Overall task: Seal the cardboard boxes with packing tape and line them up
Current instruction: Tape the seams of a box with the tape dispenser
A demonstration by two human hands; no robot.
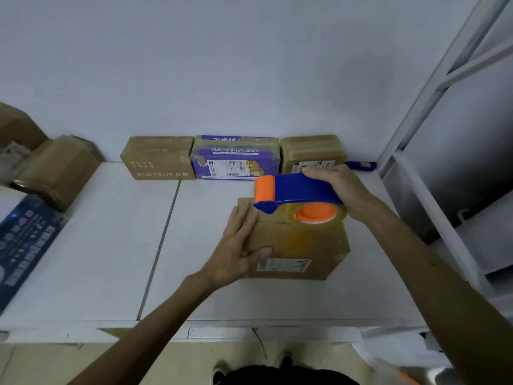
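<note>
Left hand (pixel 238 245): forearm reaching in from below, palm flat on the left part of the cardboard box (pixel 299 245) top. Fingers straight, pointing away; thumb over the near edge. Grip spread, pressing, nothing pinched.

Right hand (pixel 338 187): grip wrapped round the blue handle of the tape dispenser (pixel 294 190). Orange roller points left; tape roll (pixel 316 215) over the box's far top edge.

Cardboard box stands mid-front on the white surface (pixel 111 245). Shipping label (pixel 283 265) on its near face, print unreadable.

Against the wall, side by side: brown box (pixel 156 158) marked "KIMTRUE"; purple box (pixel 236 159) with Chinese lettering, barcode label and cartoon animal; taped box (pixel 312 151).
</note>
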